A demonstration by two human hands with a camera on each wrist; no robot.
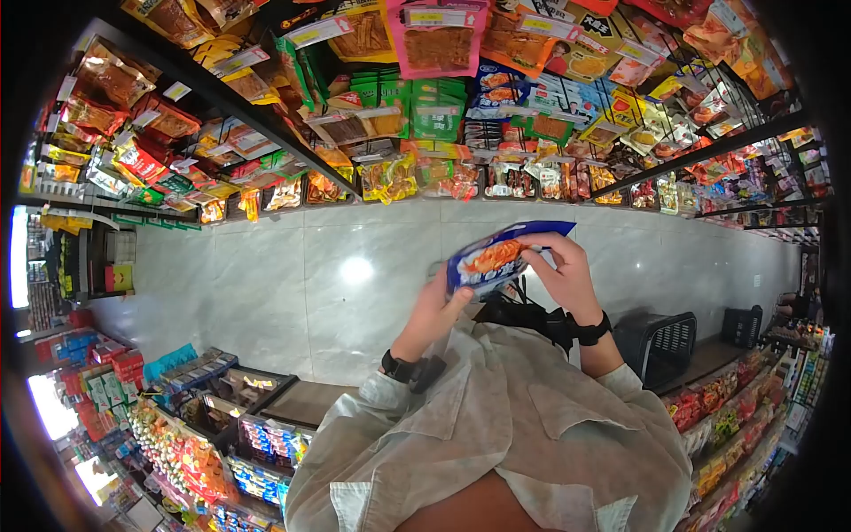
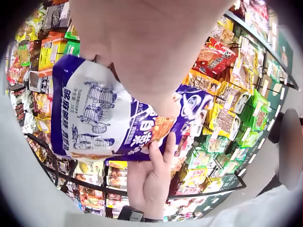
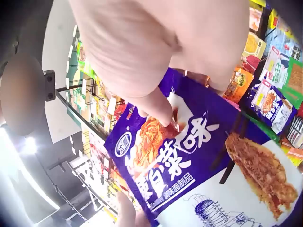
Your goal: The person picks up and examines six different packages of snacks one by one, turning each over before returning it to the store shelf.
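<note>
A blue-and-white snack bag (image 1: 496,257) with a picture of reddish food is held at waist height over the floor. My left hand (image 1: 429,312) grips its lower left end, thumb across the edge. At the upper right end, my right hand (image 1: 564,273) pinches the bag. The right wrist view shows that thumb pressed on the front of the bag (image 3: 189,161), beside the food picture. In the left wrist view the bag (image 2: 94,113) shows a white panel with blue line drawings, and the right hand (image 2: 150,187) appears below it.
Shelves and hooks of packaged snacks (image 1: 434,106) line the wall ahead. Grey tiled floor (image 1: 355,293) lies between them and me. A black shopping basket (image 1: 660,346) stands on the floor at right. Display boxes (image 1: 235,395) and goods are behind me at left.
</note>
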